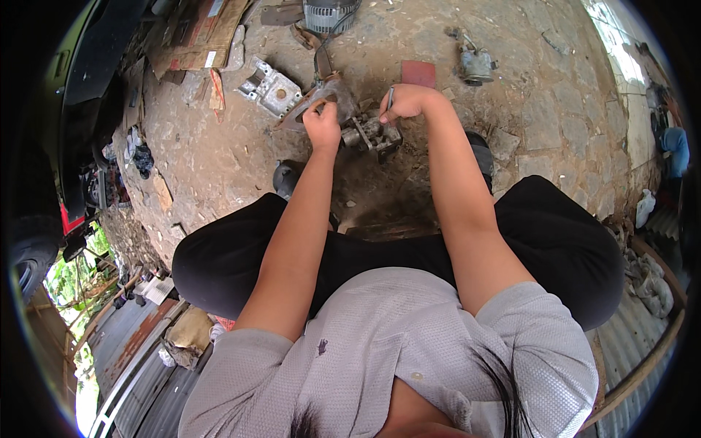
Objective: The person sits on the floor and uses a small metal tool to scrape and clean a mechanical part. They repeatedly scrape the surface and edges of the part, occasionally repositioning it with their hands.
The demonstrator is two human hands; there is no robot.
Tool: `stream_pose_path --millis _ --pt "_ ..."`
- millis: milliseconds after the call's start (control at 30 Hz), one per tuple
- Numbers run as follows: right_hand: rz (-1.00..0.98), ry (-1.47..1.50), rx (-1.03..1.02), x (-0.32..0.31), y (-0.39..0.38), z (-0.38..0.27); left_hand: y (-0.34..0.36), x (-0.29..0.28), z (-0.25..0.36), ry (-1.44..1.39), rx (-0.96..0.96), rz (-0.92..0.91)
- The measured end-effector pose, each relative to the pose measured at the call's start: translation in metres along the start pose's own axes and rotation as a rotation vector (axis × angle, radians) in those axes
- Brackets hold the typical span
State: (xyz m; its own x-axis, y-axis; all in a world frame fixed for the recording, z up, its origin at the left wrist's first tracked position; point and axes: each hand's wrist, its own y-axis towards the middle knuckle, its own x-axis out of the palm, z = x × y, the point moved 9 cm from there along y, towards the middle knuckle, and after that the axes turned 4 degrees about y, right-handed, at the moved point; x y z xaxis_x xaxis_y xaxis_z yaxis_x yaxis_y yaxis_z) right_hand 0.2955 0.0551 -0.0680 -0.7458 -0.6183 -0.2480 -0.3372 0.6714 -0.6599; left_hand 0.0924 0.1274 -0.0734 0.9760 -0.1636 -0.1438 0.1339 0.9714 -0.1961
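Observation:
My left hand (321, 120) is closed on the near part of a thin, brownish flat piece (296, 114), whose exact kind I cannot make out. My right hand (405, 104) grips a short, slim metal tool (390, 99) just above a greasy metal mechanical assembly (372, 139) on the ground between my feet. A pale aluminium casing (272, 91) with a round hole lies beyond my left hand, to the left. A dark strap or hose runs up behind the flat piece. A red square sheet (418, 73) lies past my right hand.
A finned metal housing (328, 16) is at the top, a cylindrical metal part (476, 67) at upper right, cardboard (197, 36) at upper left. A dark vehicle (73, 102) borders the left. Someone in blue (674, 146) is at the far right. Corrugated metal sheets (135, 343) lie lower left.

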Motion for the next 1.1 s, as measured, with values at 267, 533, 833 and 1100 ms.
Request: stream_pose_path --millis 267,533,833,1100 --pt "0.063 0.053 -0.056 0.001 0.007 -0.005 0.002 0.001 0.003 -0.034 0.013 -0.020" --pt "0.179 0.183 -0.208 -0.014 -0.004 -0.033 0.000 -0.010 -0.002 -0.084 -0.080 0.109" --pt "0.134 0.295 -0.143 -0.010 -0.009 -0.018 0.003 -0.025 -0.010 -0.160 -0.045 0.098" --pt "0.096 0.120 -0.150 -0.003 0.006 -0.007 0.001 -0.020 -0.007 -0.107 -0.045 0.072"
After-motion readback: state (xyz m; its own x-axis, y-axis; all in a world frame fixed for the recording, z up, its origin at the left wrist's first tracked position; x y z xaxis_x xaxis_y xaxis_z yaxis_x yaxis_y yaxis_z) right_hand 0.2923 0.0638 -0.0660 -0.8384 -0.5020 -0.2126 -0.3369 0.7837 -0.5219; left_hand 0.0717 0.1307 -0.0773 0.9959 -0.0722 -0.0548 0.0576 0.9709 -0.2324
